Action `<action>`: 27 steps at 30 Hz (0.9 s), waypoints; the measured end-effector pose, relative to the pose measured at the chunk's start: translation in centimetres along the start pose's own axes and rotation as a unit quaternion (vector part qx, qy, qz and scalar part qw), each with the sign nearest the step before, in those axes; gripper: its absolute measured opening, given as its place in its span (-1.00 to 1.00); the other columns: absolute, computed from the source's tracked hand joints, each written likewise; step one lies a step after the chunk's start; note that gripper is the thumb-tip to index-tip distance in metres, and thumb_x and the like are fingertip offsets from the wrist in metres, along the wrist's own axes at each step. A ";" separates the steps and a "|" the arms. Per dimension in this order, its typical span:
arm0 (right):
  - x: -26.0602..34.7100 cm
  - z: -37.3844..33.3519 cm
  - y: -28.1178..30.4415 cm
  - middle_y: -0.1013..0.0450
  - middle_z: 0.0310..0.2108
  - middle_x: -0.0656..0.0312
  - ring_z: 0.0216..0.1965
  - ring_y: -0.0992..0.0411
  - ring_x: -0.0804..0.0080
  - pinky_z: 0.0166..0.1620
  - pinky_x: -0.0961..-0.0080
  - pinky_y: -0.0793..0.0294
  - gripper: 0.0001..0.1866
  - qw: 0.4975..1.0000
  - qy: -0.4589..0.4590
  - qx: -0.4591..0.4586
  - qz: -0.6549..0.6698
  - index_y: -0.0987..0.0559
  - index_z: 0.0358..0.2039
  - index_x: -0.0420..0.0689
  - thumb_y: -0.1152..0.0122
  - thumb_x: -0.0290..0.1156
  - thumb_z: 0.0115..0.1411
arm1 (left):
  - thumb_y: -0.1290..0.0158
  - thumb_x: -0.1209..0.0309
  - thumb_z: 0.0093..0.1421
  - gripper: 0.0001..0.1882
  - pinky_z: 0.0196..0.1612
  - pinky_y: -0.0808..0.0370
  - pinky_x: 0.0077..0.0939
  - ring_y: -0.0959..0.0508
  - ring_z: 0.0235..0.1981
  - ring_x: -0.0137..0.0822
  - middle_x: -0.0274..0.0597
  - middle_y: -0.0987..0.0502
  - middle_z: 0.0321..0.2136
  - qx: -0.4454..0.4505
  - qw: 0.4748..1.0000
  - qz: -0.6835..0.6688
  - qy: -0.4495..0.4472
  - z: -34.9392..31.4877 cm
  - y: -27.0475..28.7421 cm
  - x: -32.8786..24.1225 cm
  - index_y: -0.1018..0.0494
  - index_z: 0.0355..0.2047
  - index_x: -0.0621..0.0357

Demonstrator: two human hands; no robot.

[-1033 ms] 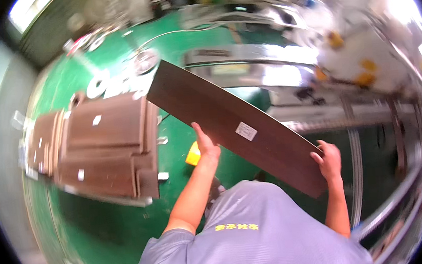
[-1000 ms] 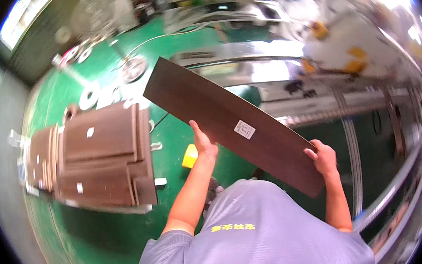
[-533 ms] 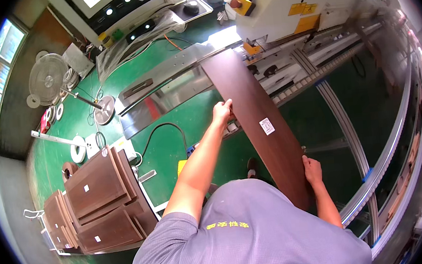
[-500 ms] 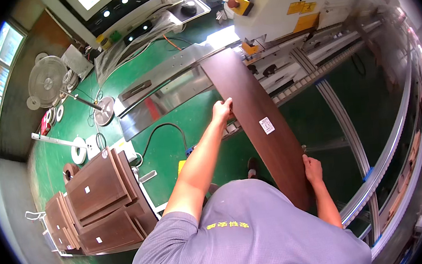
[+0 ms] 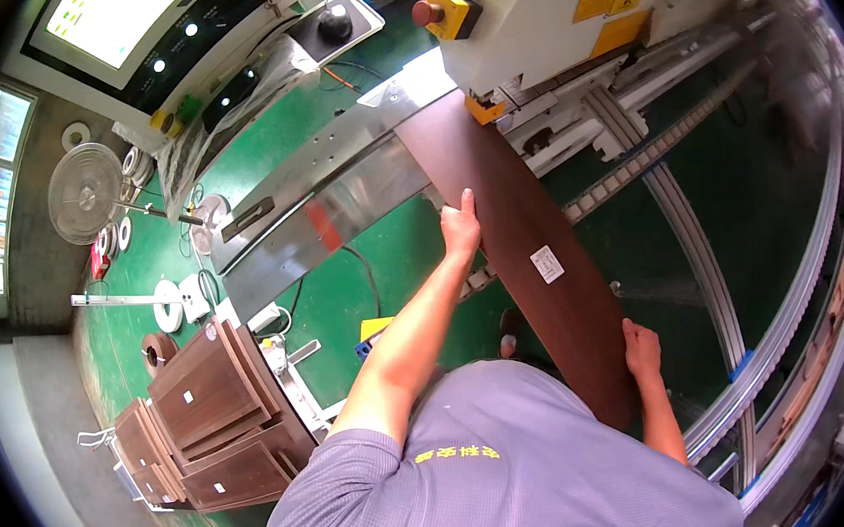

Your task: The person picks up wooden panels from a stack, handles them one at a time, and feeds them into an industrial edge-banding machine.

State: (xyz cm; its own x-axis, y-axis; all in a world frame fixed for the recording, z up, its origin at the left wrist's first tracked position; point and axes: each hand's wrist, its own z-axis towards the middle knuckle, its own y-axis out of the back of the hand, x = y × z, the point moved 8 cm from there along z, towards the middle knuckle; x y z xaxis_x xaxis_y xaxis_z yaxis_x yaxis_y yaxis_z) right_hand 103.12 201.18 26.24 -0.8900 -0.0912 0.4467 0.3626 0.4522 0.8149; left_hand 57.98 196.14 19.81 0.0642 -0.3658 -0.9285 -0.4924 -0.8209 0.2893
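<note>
A long dark brown wood-grain board (image 5: 512,205) with a white label (image 5: 547,264) slants across my front. Its far end lies on the metal infeed table (image 5: 375,182) beside a large white machine (image 5: 561,20); the near end reaches to my waist. My left hand (image 5: 460,228) is closed on the board's left edge, thumb on top and pointing away from me, fingers hidden beneath. Farther down, my right hand (image 5: 641,347) grips the right edge close to the near end, its fingers partly hidden by the board.
At the left, several brown panels (image 5: 207,393) lie stacked, with a fan (image 5: 85,193) behind them. A control screen (image 5: 120,24) stands at the far left, and a red button on a yellow box (image 5: 435,11) sits on the machine. Curved metal rails (image 5: 779,333) run along the right.
The view has shifted, showing more of the control screen. Both hands still hold the board, whose far end stays at the metal table beside the machine.
</note>
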 end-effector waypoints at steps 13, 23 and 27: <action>-7.1 10.0 5.2 -0.47 -0.37 -0.24 -0.25 -0.45 -0.19 -0.26 0.10 -0.36 -0.41 0.999 -0.013 0.007 -0.036 -0.58 -0.35 -0.36 0.13 -0.02 0.35 | 0.00 -0.01 0.25 -0.40 -0.16 -0.44 -0.06 -0.52 -0.18 0.24 0.29 -0.53 -0.28 0.028 1.000 0.012 -0.008 1.1 -12.3 -4.1 -0.37 -0.19 0.46; -9.5 19.8 11.6 -0.48 -0.33 -0.23 -0.24 -0.45 -0.21 -0.20 0.01 -0.37 -0.45 0.987 0.067 -0.101 -0.107 -0.55 -0.19 -0.27 0.15 0.02 0.35 | 0.03 -0.05 0.23 -0.44 -0.15 -0.44 0.01 -0.55 -0.25 0.21 0.24 -0.56 -0.32 0.233 0.967 0.054 0.093 6.2 -24.1 -3.5 -0.45 -0.28 0.34; -2.3 18.8 12.6 -0.24 0.15 -0.25 0.17 -0.23 -0.13 0.14 0.04 -0.25 -0.43 0.894 0.165 -0.291 -0.298 -0.26 0.22 -0.22 0.09 -0.09 0.34 | -0.03 0.05 0.19 -0.57 -0.16 -0.47 -0.16 -0.58 -0.28 0.06 0.12 -0.58 -0.37 0.251 0.939 0.187 -0.142 4.1 -15.9 -10.3 -0.49 -0.31 0.24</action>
State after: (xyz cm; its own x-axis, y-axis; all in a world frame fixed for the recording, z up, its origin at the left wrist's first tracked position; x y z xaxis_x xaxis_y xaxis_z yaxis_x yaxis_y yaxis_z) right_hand 104.52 223.73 28.55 -0.8784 -0.4616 -0.1238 0.0195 -0.2935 0.9558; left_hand 61.58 214.75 23.82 -0.3933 -0.3962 -0.8297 -0.7867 -0.3220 0.5267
